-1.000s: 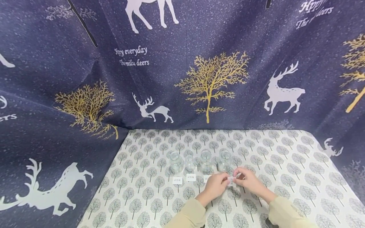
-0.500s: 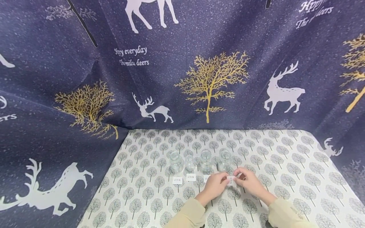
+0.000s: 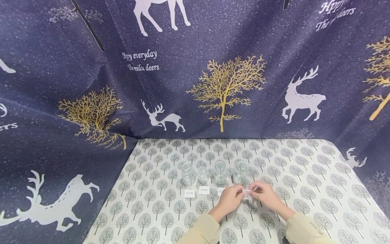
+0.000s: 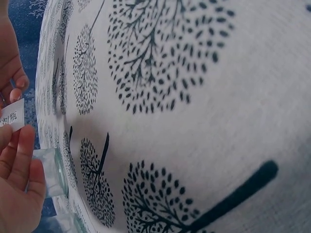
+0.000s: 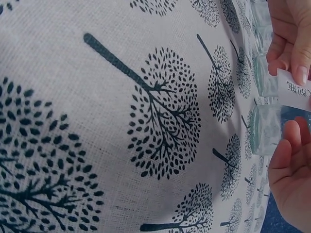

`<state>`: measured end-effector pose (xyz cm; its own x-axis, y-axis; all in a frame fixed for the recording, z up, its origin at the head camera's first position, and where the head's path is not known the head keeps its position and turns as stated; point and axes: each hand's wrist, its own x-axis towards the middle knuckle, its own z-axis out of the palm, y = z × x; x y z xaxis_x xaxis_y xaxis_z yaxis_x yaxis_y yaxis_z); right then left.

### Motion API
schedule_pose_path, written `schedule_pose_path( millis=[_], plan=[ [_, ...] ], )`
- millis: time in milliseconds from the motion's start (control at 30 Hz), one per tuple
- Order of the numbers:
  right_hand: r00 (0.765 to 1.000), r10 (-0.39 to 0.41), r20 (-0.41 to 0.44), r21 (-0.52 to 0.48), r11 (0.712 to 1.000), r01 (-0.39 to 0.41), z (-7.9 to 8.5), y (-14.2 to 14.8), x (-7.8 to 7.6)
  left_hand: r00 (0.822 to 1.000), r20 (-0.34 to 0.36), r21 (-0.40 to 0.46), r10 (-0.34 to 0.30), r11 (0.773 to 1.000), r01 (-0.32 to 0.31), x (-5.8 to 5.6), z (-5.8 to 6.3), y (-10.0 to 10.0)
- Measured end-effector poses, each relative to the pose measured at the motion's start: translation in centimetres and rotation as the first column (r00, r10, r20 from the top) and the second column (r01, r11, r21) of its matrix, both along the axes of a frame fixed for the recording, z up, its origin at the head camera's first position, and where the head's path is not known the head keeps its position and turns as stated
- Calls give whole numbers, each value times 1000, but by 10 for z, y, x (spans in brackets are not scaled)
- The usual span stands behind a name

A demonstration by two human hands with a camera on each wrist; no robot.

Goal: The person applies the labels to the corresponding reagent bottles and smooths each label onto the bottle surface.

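Note:
Just in front of the rightmost glass bottle (image 3: 240, 171), both hands meet at a small white label (image 3: 246, 194) printed with dark characters. My left hand (image 3: 229, 199) pinches its left side; the thumb lies flat on the label (image 5: 290, 99) in the right wrist view. My right hand (image 3: 268, 197) has its thumb and index finger at the other edge, pinching it, with its fingertips partly cut off in the right wrist view. The label (image 4: 13, 119) is held up off the cloth, its printed face showing in the left wrist view.
Three more clear bottles stand in a row to the left: one wide (image 3: 189, 174), one small (image 3: 202, 175), one tall (image 3: 220, 173). White labels (image 3: 189, 193) lie before them, one partly behind my left hand. A tree-print cloth (image 3: 146, 210) covers the table; a dark curtain (image 3: 170, 84) hangs behind.
Both hands stay in nearly the same place around the label. The label tilts slightly between the fingers, and the right fingertips shift a little. Bottles and other labels have not moved.

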<state>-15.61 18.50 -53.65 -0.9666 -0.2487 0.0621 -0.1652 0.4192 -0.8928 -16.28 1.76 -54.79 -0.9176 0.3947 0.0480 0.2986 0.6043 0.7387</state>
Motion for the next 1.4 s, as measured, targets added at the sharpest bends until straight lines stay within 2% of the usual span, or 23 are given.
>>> schedule_pose_path(
  millis=[67, 133, 267, 333, 433, 667, 800, 1000, 1133, 1267, 1400],
  plan=[
    [999, -5, -45, -24, 1000, 4, -1, 0, 1, 1000, 5, 29, 1, 1000, -1, 1, -1, 0],
    [994, -1, -106, -51, 999, -5, -2, 1, 1, 1000, -29, 30, 2, 1000, -1, 1, -3, 0],
    [996, 10, -92, -47, 999, -15, -1, 4, 1, 999, -41, 34, 3, 999, -2, 1, -4, -1],
    [999, 11, -51, 5, 1000, -11, 1, 5, 1, 1000, -11, 57, 8, 998, -7, 1, -3, -1],
    [998, 43, -42, 47, 998, -41, 5, 6, 1, 999, 32, 98, 29, 995, -32, -1, -1, -1],
    [984, 119, -129, 126, 987, -102, 9, 6, 2, 995, 97, 237, 14, 971, -37, -6, 3, 1],
    [974, 124, -189, 143, 985, -98, 5, 5, 2, 986, 169, 307, -4, 950, -49, -7, 3, 1],
    [973, 95, -208, 132, 989, -69, 7, 2, 5, 974, 228, 332, 2, 940, -80, -8, 2, 2],
    [969, 55, -240, 140, 990, -22, 7, -1, 6, 957, 290, 363, 11, 924, -121, -8, 3, 3],
    [951, 25, -307, 129, 992, 16, 4, -2, 5, 937, 349, 397, 11, 904, -159, -8, 5, 2],
    [929, 21, -370, 129, 991, 29, 2, -3, 4, 921, 390, 411, 6, 894, -180, -8, 4, 2]
  ],
)
